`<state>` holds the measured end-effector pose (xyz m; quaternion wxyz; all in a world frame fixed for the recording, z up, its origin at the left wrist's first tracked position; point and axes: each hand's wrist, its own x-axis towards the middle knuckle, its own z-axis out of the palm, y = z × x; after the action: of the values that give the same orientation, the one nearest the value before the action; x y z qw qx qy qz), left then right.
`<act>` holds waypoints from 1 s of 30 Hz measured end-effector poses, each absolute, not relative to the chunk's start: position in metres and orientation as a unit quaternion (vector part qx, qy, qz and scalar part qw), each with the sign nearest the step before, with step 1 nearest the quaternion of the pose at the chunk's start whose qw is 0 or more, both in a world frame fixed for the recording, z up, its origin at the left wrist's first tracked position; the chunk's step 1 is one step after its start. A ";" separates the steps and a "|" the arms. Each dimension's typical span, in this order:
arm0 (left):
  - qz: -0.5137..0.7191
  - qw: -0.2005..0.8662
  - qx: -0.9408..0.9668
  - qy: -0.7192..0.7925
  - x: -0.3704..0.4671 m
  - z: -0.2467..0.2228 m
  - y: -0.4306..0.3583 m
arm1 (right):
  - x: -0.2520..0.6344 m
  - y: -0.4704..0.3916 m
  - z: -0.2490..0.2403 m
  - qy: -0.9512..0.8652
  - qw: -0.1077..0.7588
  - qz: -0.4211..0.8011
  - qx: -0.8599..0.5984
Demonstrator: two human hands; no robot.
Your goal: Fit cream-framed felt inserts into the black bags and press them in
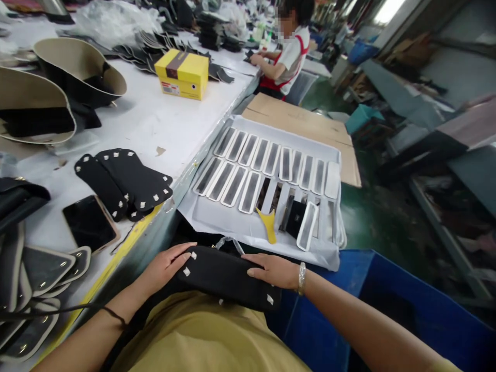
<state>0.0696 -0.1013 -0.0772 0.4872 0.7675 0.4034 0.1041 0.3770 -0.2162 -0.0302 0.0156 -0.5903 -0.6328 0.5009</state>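
Observation:
A long black piece (228, 276) with small white tabs along its edges lies across my lap, against a yellow shirt. At its left end, my left hand (168, 263) grips the top edge with fingers pressed together. On its upper right part rests my right hand (271, 269), a bracelet at the wrist, thumb and fingers closed on the edge. Between the hands a clear strip (229, 242) sticks up behind the piece. Just beyond stands a cloth-covered tray (217, 214) with rows of white-rimmed grey strips (248, 192) and a yellow tool (267, 223).
Left on the white table (135, 124) are black shaped pieces (132, 175), a phone (91, 222), grey-edged parts (42, 268), open bags (83, 64) and a yellow box (182, 75). A blue bin (329, 310) stands at lower right. Another person (289, 51) sits at the table's far side.

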 end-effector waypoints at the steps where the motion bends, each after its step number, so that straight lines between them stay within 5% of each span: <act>1: 0.091 0.499 0.762 0.403 0.068 -0.077 -0.101 | 0.383 -0.222 -0.030 -0.627 0.026 0.506 -0.592; 7: 0.058 0.565 0.723 0.394 0.063 -0.080 -0.100 | 0.397 -0.255 -0.035 -0.570 0.123 0.540 -0.607; 15: 0.089 0.527 0.754 0.382 0.064 -0.091 -0.103 | 0.404 -0.288 -0.049 -0.534 0.238 0.570 -0.577; 26: 0.112 0.488 0.760 0.414 0.060 -0.076 -0.114 | 0.387 -0.311 -0.054 -0.550 0.241 0.390 -0.698; 30: 0.181 0.337 0.844 0.376 0.058 -0.066 -0.120 | 0.378 -0.318 -0.044 -0.614 0.243 0.188 -0.727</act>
<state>0.0579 -0.1204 -0.0656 0.3371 0.8440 0.3757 0.1813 0.3776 -0.3183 -0.0436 0.2428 -0.7269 -0.6142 0.1879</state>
